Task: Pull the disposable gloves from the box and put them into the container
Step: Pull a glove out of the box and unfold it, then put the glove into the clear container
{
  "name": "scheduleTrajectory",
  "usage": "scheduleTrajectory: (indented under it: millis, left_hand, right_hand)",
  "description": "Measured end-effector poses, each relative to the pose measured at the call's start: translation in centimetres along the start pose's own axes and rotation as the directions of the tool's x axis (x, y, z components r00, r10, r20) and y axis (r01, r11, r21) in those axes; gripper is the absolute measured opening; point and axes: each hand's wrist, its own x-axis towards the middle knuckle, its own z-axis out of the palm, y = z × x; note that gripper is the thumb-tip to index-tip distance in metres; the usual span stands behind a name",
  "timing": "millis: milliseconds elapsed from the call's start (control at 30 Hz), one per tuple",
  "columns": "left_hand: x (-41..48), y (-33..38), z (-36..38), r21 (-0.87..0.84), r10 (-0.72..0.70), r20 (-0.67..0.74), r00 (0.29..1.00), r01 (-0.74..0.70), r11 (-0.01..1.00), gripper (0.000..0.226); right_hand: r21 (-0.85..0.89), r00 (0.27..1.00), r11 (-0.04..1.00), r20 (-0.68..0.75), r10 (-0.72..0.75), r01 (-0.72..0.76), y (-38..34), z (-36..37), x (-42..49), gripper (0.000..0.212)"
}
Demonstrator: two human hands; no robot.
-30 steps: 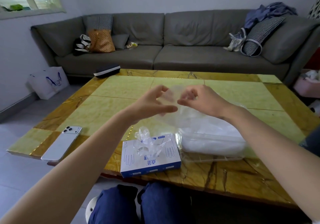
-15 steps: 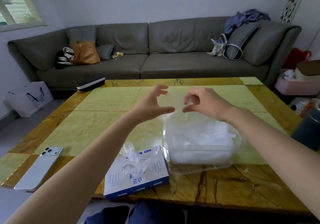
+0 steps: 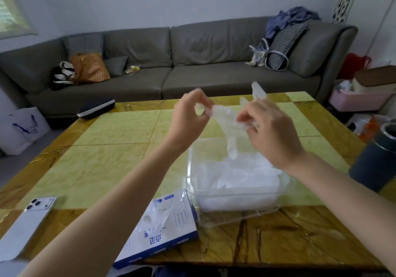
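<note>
While both hands are raised above the table, the left hand (image 3: 190, 113) pinches one end of a clear glove (image 3: 227, 122) between thumb and fingertips, and the right hand (image 3: 270, 131) has its fingers curled round the other end. The two hands are slightly apart, with the thin plastic stretched between them. One finger of the glove sticks up above the right hand and another hangs down towards the container (image 3: 189, 165).

The container is a clear, open tub directly below the hands, and it holds a heap of gloves (image 3: 235, 176). Just beside its near left corner lies the box (image 3: 167, 234), white and blue and flat on the table, with a crumpled glove tuft (image 3: 156, 219) poking out of its top slot.

The table (image 3: 107, 158) has a yellow-green top with brown borders. A silver phone (image 3: 23, 227) lies face down at its near left edge, and a dark case (image 3: 96, 107) sits at the far left corner. A dark cylinder (image 3: 377, 158) stands off to the right, and a grey sofa (image 3: 214, 62) strewn with bags and cushions runs along the wall behind.
</note>
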Motion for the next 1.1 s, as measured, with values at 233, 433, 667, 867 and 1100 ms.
scheduleTrajectory:
  millis: [233,433,667,867,1100]
  left_hand:
    - [-4.5,-6.2,1.3,0.416,-0.129,0.429,0.894,-0.069,0.907,0.019]
    - [-4.8,-7.0,3.1,0.574,-0.163,0.676,0.718,-0.376,0.727,0.017]
    - [-3.8,-6.2,4.2,0.603,-0.204,0.674,0.71,-0.37,0.707,0.034]
    - [-5.6,-7.2,7.5,0.627,-0.423,0.76,0.494,-0.384,0.678,0.053]
    - [-6.0,-8.8,9.6,0.642,-0.538,0.767,0.35,-0.422,0.64,0.071]
  right_hand:
    - [0.095,0.783,0.976,0.615,0.095,-0.194,-0.8,3.4,-4.2,0.033]
    - [-0.017,0.375,0.902,0.906,0.196,-0.43,-0.1,5.5,-4.2,0.039]
    - [0.138,0.598,0.787,0.731,0.329,-0.602,2.2,5.6,-2.9,0.019]
    - [-0.161,0.377,0.962,0.896,0.237,-0.221,3.1,8.3,-4.6,0.04]
    - [-0.33,0.112,0.938,0.933,0.341,-0.108,6.1,9.9,-6.2,0.069]
